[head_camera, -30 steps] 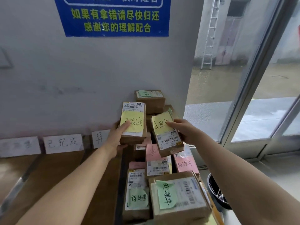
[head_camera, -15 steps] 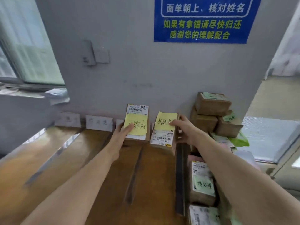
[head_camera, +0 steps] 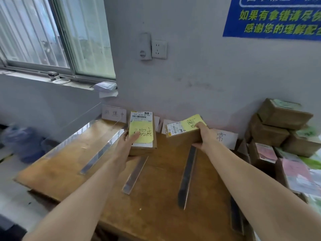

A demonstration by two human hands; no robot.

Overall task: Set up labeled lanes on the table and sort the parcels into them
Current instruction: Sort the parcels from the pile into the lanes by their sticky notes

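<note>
At the far end of the brown wooden tabletop the left hand grasps a flat brown cardboard parcel with a yellow note, thumb on top; the right hand clutches a second yellow-noted cardboard parcel, tilted; more stacked brown parcels sit off the tabletop's right edge.

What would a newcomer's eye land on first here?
The left hand grips a brown cardboard parcel with a yellow sticky note and the right hand grips a second yellow-noted brown parcel, both mid-frame at the far end of the wooden table. Grey metal strips split the tabletop into lanes, with white handwritten paper labels along the wall behind. A pile of brown cardboard parcels sits at the right edge.
</note>
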